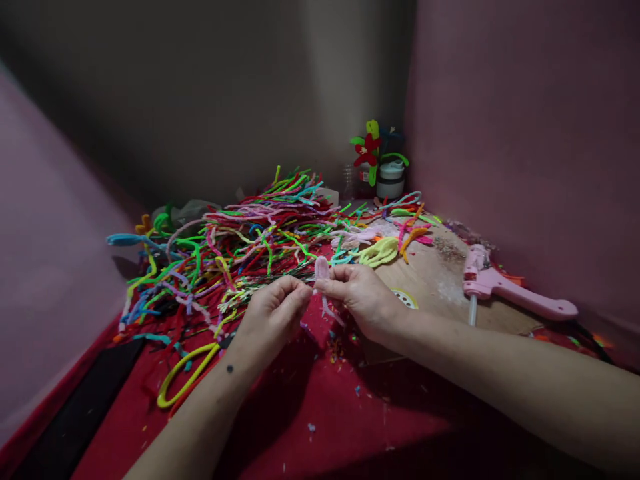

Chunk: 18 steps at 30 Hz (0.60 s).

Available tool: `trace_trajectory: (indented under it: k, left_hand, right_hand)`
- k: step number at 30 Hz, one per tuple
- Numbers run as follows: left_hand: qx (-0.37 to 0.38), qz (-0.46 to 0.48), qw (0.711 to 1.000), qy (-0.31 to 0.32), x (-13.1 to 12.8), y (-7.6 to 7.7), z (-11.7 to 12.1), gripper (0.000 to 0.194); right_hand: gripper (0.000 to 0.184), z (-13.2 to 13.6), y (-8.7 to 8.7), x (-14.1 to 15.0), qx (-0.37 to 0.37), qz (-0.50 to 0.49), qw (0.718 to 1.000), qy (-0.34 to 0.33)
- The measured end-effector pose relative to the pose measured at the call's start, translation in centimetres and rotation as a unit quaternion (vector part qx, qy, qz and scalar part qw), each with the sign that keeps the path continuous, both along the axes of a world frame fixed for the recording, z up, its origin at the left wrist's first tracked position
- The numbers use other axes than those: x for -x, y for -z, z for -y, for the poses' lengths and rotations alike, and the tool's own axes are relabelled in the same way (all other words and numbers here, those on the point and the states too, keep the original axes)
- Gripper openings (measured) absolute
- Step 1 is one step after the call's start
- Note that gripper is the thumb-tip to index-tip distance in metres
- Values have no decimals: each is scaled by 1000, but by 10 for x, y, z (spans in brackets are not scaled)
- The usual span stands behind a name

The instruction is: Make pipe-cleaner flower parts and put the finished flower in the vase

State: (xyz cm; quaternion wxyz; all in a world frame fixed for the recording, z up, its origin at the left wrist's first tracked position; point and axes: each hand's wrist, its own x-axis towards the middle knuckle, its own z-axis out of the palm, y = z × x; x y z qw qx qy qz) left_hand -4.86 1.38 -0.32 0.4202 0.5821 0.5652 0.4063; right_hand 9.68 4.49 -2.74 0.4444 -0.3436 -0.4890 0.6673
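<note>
Between finger and thumb, my right hand (367, 303) pinches a pale pink pipe cleaner (321, 268) that is bent into a narrow upright loop. A thin pink tail hangs below those fingers. My left hand (274, 320) is closed in a pinch just to the left, its fingertips close to the loop's base; what it grips, if anything, is too small to make out. Behind both hands spreads a tangled heap of coloured pipe cleaners (260, 217). Yellow-green looped pipe cleaners (377, 253) lie beyond my right hand.
A pink glue gun (525, 297) with a clear stick rests on a brown board (435, 283) at right. A yellow loop-shaped handle (161, 393) lies front left on the red cloth (280, 427). At the back, a red pipe-cleaner flower (367, 150) stands by a pale lidded container (390, 181).
</note>
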Motion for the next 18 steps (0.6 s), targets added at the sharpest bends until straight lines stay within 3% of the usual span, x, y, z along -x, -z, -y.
trace_trajectory:
  k: [3, 5, 8, 12, 18]
  left_hand:
    - [34, 157, 986, -35, 2, 2, -3, 22]
    - [70, 219, 973, -26, 3, 2, -5, 21]
    - [143, 241, 958, 55, 2, 5, -5, 25]
    - [134, 268, 943, 142, -3, 10, -5, 33]
    - [155, 233, 954, 108, -14, 17, -2, 19]
  right_hand:
    - [26, -2, -2, 0, 47, -54, 997, 10]
    - [23, -4, -2, 0, 57, -86, 995, 16]
    - [19, -4, -3, -2, 64, -132, 989, 14]
    - [23, -5, -4, -3, 68, -167, 984, 9]
    - [27, -1, 3, 2, 58, -148, 987, -36]
